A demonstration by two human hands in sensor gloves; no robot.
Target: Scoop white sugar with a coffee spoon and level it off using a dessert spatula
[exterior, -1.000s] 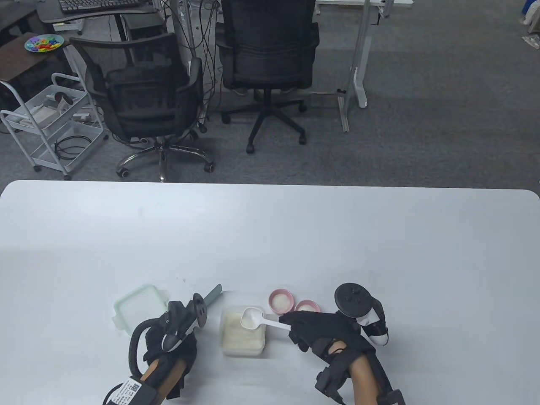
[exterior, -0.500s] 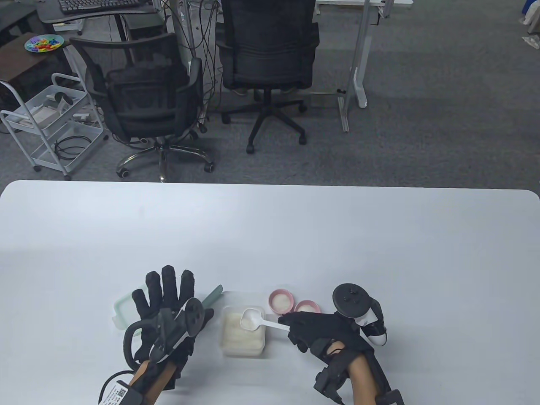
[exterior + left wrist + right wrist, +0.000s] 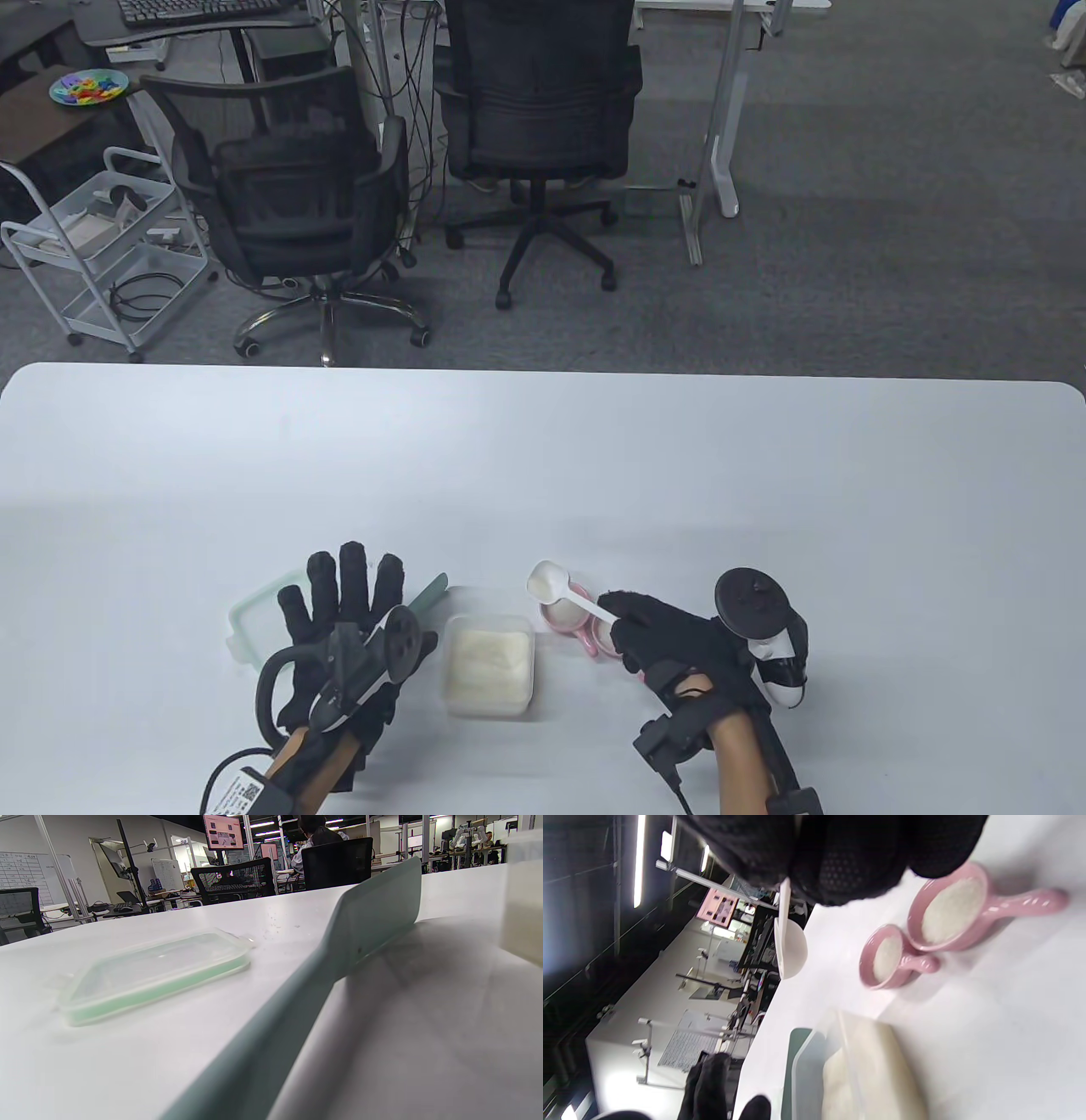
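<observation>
Above 2 pink cups (image 3: 567,613), the white spoon (image 3: 547,583) looks sugar-filled.

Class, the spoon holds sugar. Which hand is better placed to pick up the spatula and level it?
Left. The left hand is open, fingers spread, beside the spatula lying on the table. The right hand already holds the spoon over the pink cups.

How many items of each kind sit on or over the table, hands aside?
Pink measuring cups: 2
White coffee spoon: 1
Clear sugar container: 1
Green-rimmed container lid: 1
Green dessert spatula: 1
Total: 6
</observation>
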